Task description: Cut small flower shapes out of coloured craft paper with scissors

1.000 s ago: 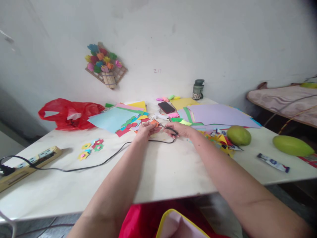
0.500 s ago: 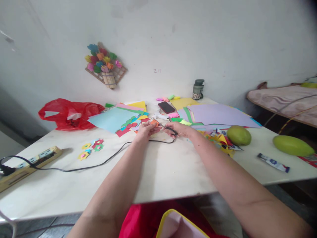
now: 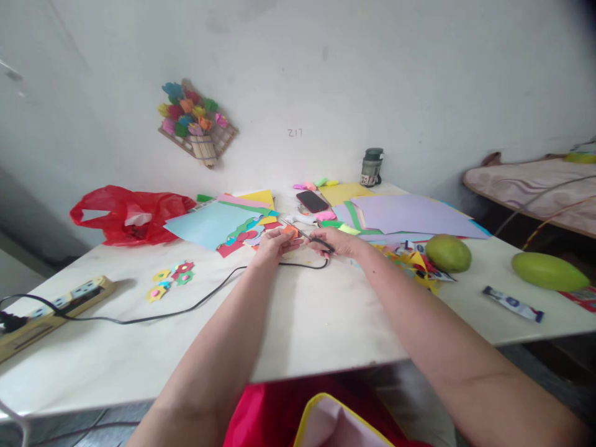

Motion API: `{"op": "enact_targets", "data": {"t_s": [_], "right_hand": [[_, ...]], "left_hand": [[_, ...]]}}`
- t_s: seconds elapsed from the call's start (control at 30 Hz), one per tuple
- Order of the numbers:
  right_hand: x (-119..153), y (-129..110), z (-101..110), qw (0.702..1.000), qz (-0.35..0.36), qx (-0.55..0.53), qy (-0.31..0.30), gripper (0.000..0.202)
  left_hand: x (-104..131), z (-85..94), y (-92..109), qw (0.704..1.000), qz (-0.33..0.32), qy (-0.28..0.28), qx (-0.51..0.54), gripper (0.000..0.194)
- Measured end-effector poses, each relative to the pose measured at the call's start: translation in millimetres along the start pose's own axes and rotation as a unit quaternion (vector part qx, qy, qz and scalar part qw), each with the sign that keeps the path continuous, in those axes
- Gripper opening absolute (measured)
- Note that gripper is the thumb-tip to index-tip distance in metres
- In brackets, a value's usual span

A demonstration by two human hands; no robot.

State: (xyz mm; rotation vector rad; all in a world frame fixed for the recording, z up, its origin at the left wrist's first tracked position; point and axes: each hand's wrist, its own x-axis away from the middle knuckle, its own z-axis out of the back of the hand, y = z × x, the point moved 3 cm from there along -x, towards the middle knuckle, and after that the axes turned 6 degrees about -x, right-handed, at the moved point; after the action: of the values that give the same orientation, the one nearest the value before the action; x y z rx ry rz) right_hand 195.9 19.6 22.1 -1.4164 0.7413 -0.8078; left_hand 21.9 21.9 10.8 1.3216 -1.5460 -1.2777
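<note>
Between the fingers of my left hand point(image 3: 276, 244) is a small piece of orange paper point(image 3: 290, 231). My right hand point(image 3: 339, 242) grips a pair of scissors point(image 3: 321, 243) by its dark handles, and the blades point left toward the orange paper. Whether the blades touch the paper is too small to tell. Just beyond my left hand lie red and other coloured paper scraps point(image 3: 229, 248). Several small cut paper flowers point(image 3: 158, 292) rest on the table to the left. A black cord point(image 3: 212, 297) runs across the table below both hands.
A power strip point(image 3: 60, 310) and a red plastic bag point(image 3: 135, 217) lie left. Coloured paper sheets point(image 3: 414, 214), a phone point(image 3: 311, 201) and a bottle point(image 3: 371, 167) are at the back. Green fruit point(image 3: 447, 253), yellow scraps point(image 3: 426, 273) and a tube point(image 3: 512, 303) sit right of my arm.
The view has shifted very slightly. Both hands keep almost the same place, with the orange paper and the scissors still held.
</note>
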Motion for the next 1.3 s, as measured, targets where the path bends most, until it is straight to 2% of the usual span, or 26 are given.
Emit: {"op": "enact_targets", "data": {"t_s": [0.17,0.33,0.6,0.87,1.07,1.3], "right_hand": [[3.9,-3.9,-2.7,0.999,-0.016,0.037,0.004,0.015],[5.0,-6.8,-5.0,1.0,-0.013,0.022,-0.004,0.015],[7.2,-6.9,-4.1,0.999,-0.019,0.046,0.016,0.014],[5.7,-8.8,-6.6,1.0,-0.023,0.001,0.016,0.005],[2.3,-4.9,-3.6,0.999,-0.026,-0.022,0.006,0.006],[1.5,-4.2,-3.2,0.998,-0.038,-0.036,0.019,0.005]], "left_hand": [[-0.7,0.3,-0.1,1.0,-0.001,-0.001,-0.001,0.028],[-1.8,1.0,-0.4,1.0,-0.005,-0.002,-0.001,0.026],[-0.6,0.4,0.2,1.0,-0.004,-0.007,-0.009,0.027],[-1.2,1.1,-0.5,1.0,-0.007,-0.004,-0.013,0.029],[-3.6,4.1,-1.4,0.999,-0.021,0.017,-0.042,0.033],[-3.0,3.9,-1.3,0.999,-0.016,0.006,-0.038,0.034]]}}
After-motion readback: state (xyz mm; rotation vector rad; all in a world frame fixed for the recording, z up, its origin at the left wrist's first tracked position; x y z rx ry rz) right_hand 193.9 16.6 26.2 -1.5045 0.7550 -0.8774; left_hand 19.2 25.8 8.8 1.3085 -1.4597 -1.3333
